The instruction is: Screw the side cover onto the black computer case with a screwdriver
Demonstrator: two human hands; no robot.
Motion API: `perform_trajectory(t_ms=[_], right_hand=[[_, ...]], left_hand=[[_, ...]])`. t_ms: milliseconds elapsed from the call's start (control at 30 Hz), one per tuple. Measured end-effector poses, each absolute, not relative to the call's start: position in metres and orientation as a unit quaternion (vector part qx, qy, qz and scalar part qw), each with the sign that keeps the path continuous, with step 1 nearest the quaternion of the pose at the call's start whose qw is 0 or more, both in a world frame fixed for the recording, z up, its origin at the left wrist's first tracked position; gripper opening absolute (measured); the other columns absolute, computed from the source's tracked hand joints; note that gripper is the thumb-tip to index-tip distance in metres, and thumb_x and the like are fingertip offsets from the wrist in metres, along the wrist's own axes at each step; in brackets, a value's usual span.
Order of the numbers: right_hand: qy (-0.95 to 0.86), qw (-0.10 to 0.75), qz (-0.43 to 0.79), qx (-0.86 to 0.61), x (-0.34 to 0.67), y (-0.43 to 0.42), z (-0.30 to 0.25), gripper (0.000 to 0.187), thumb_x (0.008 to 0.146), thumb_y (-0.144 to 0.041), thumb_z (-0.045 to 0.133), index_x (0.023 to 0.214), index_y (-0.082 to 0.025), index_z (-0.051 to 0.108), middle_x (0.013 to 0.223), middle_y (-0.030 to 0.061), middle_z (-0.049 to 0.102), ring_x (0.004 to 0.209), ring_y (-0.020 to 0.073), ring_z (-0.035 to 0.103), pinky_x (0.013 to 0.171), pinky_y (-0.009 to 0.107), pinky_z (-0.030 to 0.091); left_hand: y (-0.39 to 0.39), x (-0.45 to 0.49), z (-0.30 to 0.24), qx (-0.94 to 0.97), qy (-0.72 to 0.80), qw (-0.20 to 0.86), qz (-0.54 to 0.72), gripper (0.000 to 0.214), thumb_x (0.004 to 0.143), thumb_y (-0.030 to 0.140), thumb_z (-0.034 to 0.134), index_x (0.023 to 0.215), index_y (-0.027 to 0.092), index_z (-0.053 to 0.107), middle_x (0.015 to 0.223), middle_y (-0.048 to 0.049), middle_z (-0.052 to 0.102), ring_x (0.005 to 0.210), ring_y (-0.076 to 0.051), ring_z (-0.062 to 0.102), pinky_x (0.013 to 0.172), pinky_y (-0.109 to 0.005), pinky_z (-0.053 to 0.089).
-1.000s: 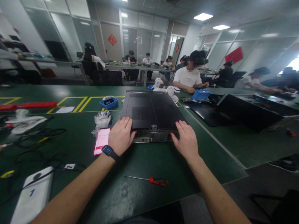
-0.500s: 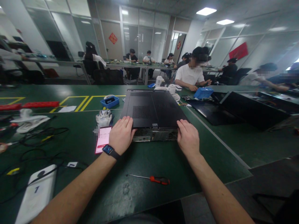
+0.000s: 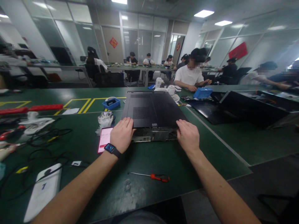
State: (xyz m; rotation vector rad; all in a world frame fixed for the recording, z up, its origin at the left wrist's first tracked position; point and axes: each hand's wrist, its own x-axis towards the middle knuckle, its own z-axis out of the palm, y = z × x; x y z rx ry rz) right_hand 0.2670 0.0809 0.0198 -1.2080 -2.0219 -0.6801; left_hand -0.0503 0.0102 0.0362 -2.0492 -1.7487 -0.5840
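I see flat black metal computer case [image 3: 151,109] lying mid green worktop [image 3: 151,158], rear facing me | L hand [image 3: 121,134] + R hand [image 3: 188,137] spread flat, palms down on its near corners, pinching nothing | red-handled screwdriver [image 3: 151,176] lies apart, nearer me, untouched | my read: cover panel on, tool not picked up.

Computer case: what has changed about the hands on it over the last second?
The right hand slid outward from the rear panel to the near right corner of the computer case. The left hand stayed flat on the near left corner; the case and the screwdriver did not move.
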Motion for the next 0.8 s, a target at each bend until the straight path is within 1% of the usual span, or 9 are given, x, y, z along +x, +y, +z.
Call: perform_trajectory(t_ms=[100, 300, 433, 567, 633, 700, 733, 800], right_hand=[[-0.773, 0.345, -0.271, -0.459, 0.270, 0.070, 0.019, 0.033, 0.094, -0.011, 0.054, 0.119, -0.013, 0.075, 0.124, 0.0114, 0.077, 0.113, 0.0288, 0.074, 0.099, 0.043, 0.054], [-0.768, 0.365, -0.284, -0.443, 0.278, 0.035, 0.016, 0.033, 0.094, -0.011, 0.055, 0.122, -0.016, 0.074, 0.125, 0.0106, 0.077, 0.113, 0.0273, 0.074, 0.100, 0.043, 0.055], [-0.768, 0.374, -0.272, -0.442, 0.280, 0.023, 0.016, 0.035, 0.094, -0.011, 0.055, 0.124, -0.017, 0.073, 0.126, 0.0107, 0.077, 0.116, 0.0268, 0.074, 0.103, 0.044, 0.055], [-0.769, 0.381, -0.261, -0.441, 0.279, 0.020, 0.014, 0.038, 0.094, -0.012, 0.055, 0.130, -0.017, 0.069, 0.129, 0.0119, 0.075, 0.120, 0.0278, 0.072, 0.107, 0.046, 0.054], [-0.775, 0.384, -0.248, -0.437, 0.278, 0.015, 0.012, 0.043, 0.094, -0.015, 0.057, 0.136, -0.016, 0.064, 0.135, 0.0148, 0.072, 0.127, 0.0300, 0.068, 0.112, 0.049, 0.051], [-0.777, 0.386, -0.234, -0.438, 0.276, 0.008, 0.010, 0.052, 0.095, -0.019, 0.058, 0.146, -0.015, 0.055, 0.145, 0.0187, 0.064, 0.137, 0.0332, 0.060, 0.117, 0.053, 0.046], [-0.777, 0.387, -0.227, -0.442, 0.275, 0.003, 0.008, 0.057, 0.096, -0.021, 0.057, 0.152, -0.015, 0.049, 0.151, 0.0206, 0.058, 0.143, 0.0347, 0.055, 0.119, 0.055, 0.044], [-0.771, 0.387, -0.226, -0.453, 0.271, -0.002, 0.005, 0.069, 0.098, -0.028, 0.054, 0.162, -0.014, 0.032, 0.165, 0.0235, 0.038, 0.155, 0.0398, 0.036, 0.121, 0.062, 0.037]], left_hand=[[-0.004, -0.048, 0.035, -0.726, -0.622, 0.205, -0.211, 0.040, 0.102, 0.025, 0.048, 0.135, 0.008, 0.063, 0.143, -0.0217, 0.064, 0.133, -0.034, 0.063, 0.114, -0.049, 0.049], [-0.040, -0.044, 0.033, -0.725, -0.621, 0.207, -0.214, 0.042, 0.104, 0.028, 0.049, 0.136, 0.006, 0.063, 0.146, -0.0203, 0.063, 0.134, -0.034, 0.062, 0.115, -0.048, 0.049], [-0.053, -0.041, 0.035, -0.725, -0.620, 0.200, -0.224, 0.048, 0.104, 0.039, 0.051, 0.138, 0.006, 0.062, 0.146, -0.0209, 0.062, 0.136, -0.035, 0.061, 0.117, -0.049, 0.047], [-0.055, -0.038, 0.037, -0.723, -0.620, 0.194, -0.236, 0.054, 0.103, 0.048, 0.052, 0.138, 0.009, 0.061, 0.146, -0.0212, 0.062, 0.136, -0.036, 0.060, 0.116, -0.051, 0.048], [-0.055, -0.038, 0.037, -0.724, -0.618, 0.194, -0.236, 0.056, 0.103, 0.050, 0.051, 0.139, 0.008, 0.061, 0.147, -0.0215, 0.062, 0.137, -0.036, 0.060, 0.117, -0.051, 0.047], [-0.055, -0.039, 0.035, -0.729, -0.614, 0.193, -0.236, 0.060, 0.102, 0.052, 0.053, 0.140, 0.006, 0.060, 0.149, -0.0230, 0.059, 0.138, -0.037, 0.058, 0.118, -0.051, 0.046], [-0.055, -0.040, 0.034, -0.730, -0.612, 0.191, -0.237, 0.061, 0.102, 0.052, 0.053, 0.141, 0.005, 0.059, 0.149, -0.0235, 0.059, 0.139, -0.038, 0.057, 0.119, -0.052, 0.045], [-0.055, -0.041, 0.031, -0.732, -0.608, 0.189, -0.242, 0.064, 0.101, 0.054, 0.055, 0.142, 0.005, 0.058, 0.150, -0.0238, 0.058, 0.140, -0.039, 0.056, 0.119, -0.053, 0.045]])
